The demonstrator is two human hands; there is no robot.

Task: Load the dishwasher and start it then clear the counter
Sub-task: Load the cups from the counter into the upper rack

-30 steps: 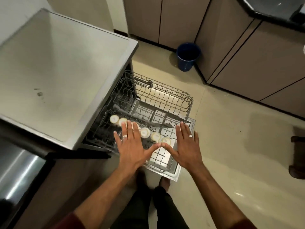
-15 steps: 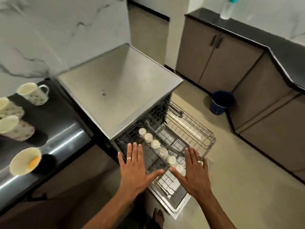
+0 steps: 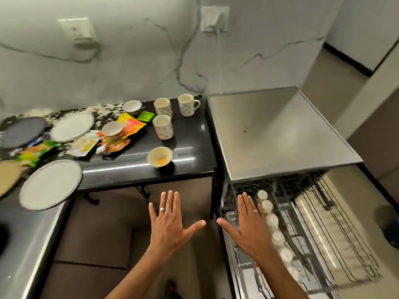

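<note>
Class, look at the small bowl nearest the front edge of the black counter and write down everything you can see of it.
The small bowl is round and cream-coloured, likely ceramic, and stands upright near the front edge of the black counter, apart from the mugs behind it. Inside, at the bottom, lies a yellow-orange bit of food residue. Nothing else is in it and neither hand touches it. It casts a dark shadow to its right.

A wall socket (image 3: 214, 18) with its white cord (image 3: 219, 61).
</note>
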